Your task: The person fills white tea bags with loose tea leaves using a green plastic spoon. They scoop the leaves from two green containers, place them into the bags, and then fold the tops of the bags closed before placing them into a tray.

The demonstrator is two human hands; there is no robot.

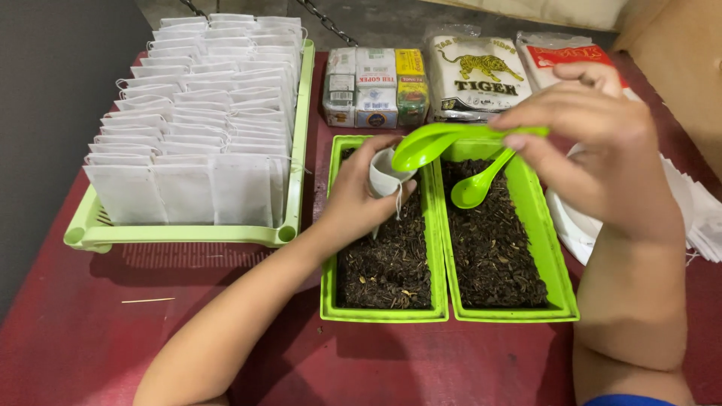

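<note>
The left hand (353, 199) pinched a small white bag (385, 174) over a green tray (383, 312) of dark loose tea (387, 263); the right hand (602, 143) gripped a green spoon (436, 141) tipped into it.

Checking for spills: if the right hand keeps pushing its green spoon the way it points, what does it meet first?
Probably the small white bag held open by the left hand; the right hand has the green spoon tip at its mouth, though depth is unclear.

Left hand (353, 199) curls in a closed grip; right hand (594, 150) pinches, wrist bent downward.
</note>
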